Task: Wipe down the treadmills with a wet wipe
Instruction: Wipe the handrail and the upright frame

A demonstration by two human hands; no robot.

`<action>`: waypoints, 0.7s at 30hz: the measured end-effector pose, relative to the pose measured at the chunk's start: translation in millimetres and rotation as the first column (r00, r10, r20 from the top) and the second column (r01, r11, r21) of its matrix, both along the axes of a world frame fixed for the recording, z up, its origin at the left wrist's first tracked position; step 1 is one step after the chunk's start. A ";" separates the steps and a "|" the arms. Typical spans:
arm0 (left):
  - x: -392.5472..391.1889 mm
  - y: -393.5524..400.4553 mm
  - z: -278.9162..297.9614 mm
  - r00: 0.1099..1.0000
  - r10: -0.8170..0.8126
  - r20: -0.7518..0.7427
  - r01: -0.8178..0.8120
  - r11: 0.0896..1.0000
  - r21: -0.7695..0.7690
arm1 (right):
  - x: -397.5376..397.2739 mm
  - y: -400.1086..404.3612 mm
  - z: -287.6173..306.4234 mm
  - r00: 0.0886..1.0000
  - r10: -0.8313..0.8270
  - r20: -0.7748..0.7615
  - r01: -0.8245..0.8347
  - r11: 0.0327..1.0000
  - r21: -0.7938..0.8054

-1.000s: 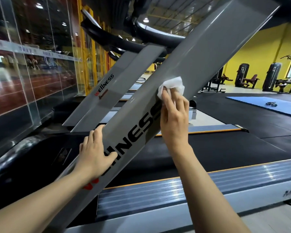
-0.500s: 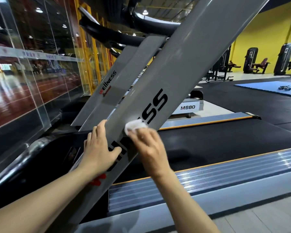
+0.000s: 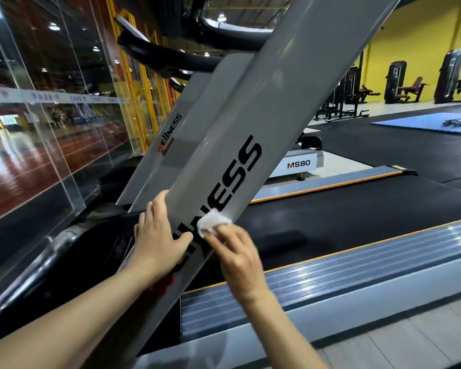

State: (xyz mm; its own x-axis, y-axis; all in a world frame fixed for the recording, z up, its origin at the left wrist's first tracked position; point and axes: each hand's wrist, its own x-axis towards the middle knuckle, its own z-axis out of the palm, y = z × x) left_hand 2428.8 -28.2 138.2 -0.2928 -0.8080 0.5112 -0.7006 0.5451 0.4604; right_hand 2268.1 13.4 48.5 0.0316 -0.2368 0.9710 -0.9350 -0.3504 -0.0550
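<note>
Fingers (image 3: 218,237) of my right hand (image 3: 240,259) curl on the wipe (image 3: 213,221), pressing it to the grey upright (image 3: 264,123) at lower centre of the frame. My left hand (image 3: 157,235) lies just left of it, fingers straight along the upright's edge, thumb across the lettering. The belt (image 3: 343,209) lies behind.

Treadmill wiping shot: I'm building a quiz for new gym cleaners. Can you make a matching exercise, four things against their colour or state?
Things:
1. wet wipe
2. left hand
3. floor mat
4. far wall

Descriptions:
A. yellow
B. white, bunched under the right hand's fingers
C. blue, lying flat
D. resting on the grey upright, holding nothing

Pairs: 1-B, 2-D, 3-C, 4-A
</note>
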 end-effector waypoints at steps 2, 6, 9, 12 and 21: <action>0.9 0.0 -0.5 1.000 -0.009 -0.007 0.009 1.000 0.006 | -26.0 -0.1 30.3 0.992 -0.019 0.123 0.028 0.997 -0.070; -0.1 1.0 -1.1 1.000 0.003 -0.018 -0.003 1.000 -0.008 | -46.6 -3.8 70.2 0.915 -0.086 0.393 0.141 0.983 -0.114; 0.4 -0.5 -0.7 1.000 0.000 -0.013 0.000 1.000 -0.005 | -7.1 -10.4 29.8 0.917 -0.040 0.397 0.067 0.996 -0.055; 3.0 -3.2 -1.1 1.000 -0.021 -0.009 0.021 1.000 0.000 | 35.1 -4.6 -25.3 0.971 -0.014 0.239 0.001 0.999 0.054; 40.7 -12.0 -11.2 0.969 -0.247 -0.008 0.247 0.969 0.013 | -16.8 -14.1 143.7 0.981 -0.169 0.099 0.171 0.985 -0.013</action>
